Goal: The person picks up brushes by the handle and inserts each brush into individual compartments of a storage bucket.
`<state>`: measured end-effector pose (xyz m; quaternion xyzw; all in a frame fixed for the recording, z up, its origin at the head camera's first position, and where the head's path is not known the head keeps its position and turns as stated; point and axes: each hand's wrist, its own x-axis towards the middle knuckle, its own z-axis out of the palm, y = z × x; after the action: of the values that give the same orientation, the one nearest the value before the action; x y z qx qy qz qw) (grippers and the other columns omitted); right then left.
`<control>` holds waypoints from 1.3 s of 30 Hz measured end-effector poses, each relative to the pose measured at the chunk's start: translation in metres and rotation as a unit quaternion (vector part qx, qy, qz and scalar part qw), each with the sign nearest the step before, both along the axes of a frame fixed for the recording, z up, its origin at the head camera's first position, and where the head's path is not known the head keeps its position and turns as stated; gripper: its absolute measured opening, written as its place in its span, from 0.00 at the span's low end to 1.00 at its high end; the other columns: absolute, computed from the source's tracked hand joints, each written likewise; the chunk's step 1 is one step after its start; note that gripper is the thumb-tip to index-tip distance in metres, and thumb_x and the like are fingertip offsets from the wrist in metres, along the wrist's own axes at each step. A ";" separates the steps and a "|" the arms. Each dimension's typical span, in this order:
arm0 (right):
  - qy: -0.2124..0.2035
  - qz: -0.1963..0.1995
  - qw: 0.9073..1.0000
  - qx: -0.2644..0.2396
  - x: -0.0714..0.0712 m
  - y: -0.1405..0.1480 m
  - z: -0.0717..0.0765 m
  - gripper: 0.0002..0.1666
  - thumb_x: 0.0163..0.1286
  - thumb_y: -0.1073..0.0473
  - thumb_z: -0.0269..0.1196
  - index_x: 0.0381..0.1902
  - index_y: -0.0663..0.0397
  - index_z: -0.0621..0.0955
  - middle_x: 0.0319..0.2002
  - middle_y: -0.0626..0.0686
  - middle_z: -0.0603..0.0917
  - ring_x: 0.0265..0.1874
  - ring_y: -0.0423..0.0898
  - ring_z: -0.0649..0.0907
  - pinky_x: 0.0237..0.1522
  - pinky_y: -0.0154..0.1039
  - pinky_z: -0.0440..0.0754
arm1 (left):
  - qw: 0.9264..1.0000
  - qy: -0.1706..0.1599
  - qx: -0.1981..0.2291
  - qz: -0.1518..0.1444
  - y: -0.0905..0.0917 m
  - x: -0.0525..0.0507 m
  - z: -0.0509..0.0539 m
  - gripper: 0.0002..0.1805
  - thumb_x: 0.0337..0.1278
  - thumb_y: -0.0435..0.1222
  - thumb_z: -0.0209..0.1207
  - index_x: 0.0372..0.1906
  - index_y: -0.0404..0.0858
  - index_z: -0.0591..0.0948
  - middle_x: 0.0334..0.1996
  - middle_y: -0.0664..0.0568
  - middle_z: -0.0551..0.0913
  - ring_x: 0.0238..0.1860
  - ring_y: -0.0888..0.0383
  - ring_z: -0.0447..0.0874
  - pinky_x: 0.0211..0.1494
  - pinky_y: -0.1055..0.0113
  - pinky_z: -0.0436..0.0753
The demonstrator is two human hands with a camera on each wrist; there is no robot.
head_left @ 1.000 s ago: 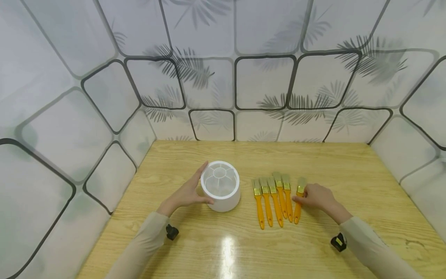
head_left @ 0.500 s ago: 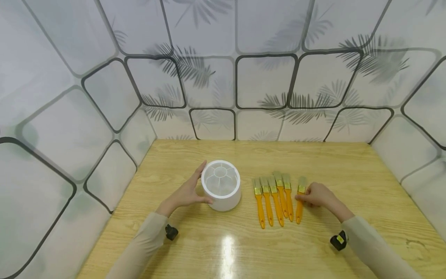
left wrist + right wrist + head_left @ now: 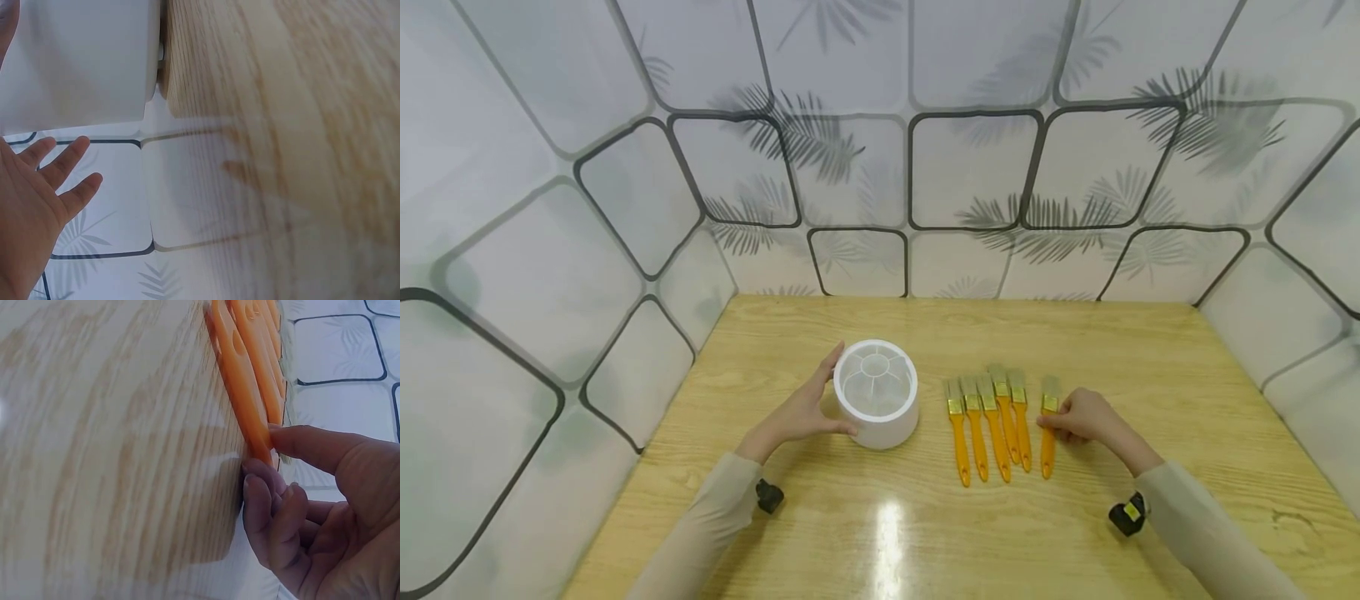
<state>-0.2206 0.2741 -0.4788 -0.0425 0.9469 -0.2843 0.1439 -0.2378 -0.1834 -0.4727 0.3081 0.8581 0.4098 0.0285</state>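
Note:
A white round container (image 3: 887, 432), its top divided into sections by spokes around a central ring, stands left of the middle of the table in the head view. My left hand (image 3: 801, 408) holds its left side, thumb at the front and fingers toward the back; the left wrist view shows some fingers stretched out beside the container's wall (image 3: 81, 69). At the right, my right hand (image 3: 1088, 415) pinches a paintbrush (image 3: 1048, 446) with an orange handle between thumb and fingers. That brush lies on the table, bristles pointing away, slightly apart from the others.
Several more orange-handled paintbrushes (image 3: 994, 433) lie side by side between the container and my right hand. Patterned white walls (image 3: 970, 175) border the wooden table (image 3: 1000, 533) at the back and both sides.
My right hand has shifted the pinched paintbrush slightly right, widening the gap to the other brushes. My left hand stays on the container.

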 end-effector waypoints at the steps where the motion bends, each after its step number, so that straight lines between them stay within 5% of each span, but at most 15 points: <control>1: 0.000 0.000 1.000 -0.003 0.000 0.000 0.000 0.26 0.60 0.47 0.65 0.11 0.59 0.80 0.09 0.49 0.78 0.09 0.42 0.74 0.14 0.36 0.74 | 1.000 0.001 0.000 -0.002 0.001 0.002 0.004 0.73 0.27 0.41 0.77 0.73 0.50 0.34 0.73 0.48 0.49 0.68 0.45 0.57 0.68 0.39 0.56; 9: -0.006 -0.007 1.000 -0.006 0.001 0.003 0.002 0.22 0.60 0.49 0.65 0.13 0.59 0.81 0.11 0.49 0.79 0.12 0.42 0.76 0.16 0.37 0.77 | 1.000 -0.009 0.002 -0.017 0.006 0.017 0.030 0.69 0.30 0.37 0.76 0.72 0.36 0.36 0.72 0.41 0.50 0.68 0.40 0.57 0.68 0.38 0.55; 24: 0.011 -0.008 1.000 -0.028 -0.002 0.008 0.002 0.18 0.60 0.49 0.65 0.25 0.62 0.83 0.17 0.49 0.81 0.17 0.43 0.80 0.19 0.37 0.79 | 1.000 -0.001 0.017 -0.021 0.005 0.017 0.028 0.71 0.29 0.34 0.76 0.73 0.41 0.35 0.68 0.39 0.57 0.66 0.40 0.59 0.68 0.39 0.56; 39: -0.006 -0.045 0.990 -0.132 -0.001 0.006 0.006 0.19 0.65 0.57 0.61 0.41 0.73 0.78 0.31 0.57 0.83 0.26 0.45 0.83 0.29 0.40 0.85 | 0.999 -0.026 0.007 -0.020 0.005 0.017 0.025 0.70 0.31 0.35 0.75 0.73 0.43 0.34 0.73 0.43 0.47 0.69 0.41 0.55 0.69 0.40 0.53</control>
<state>-0.2214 0.2798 -0.4724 -0.0163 0.9010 -0.4136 0.1300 -0.2212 -0.1779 -0.4481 0.3146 0.8480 0.4227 0.0567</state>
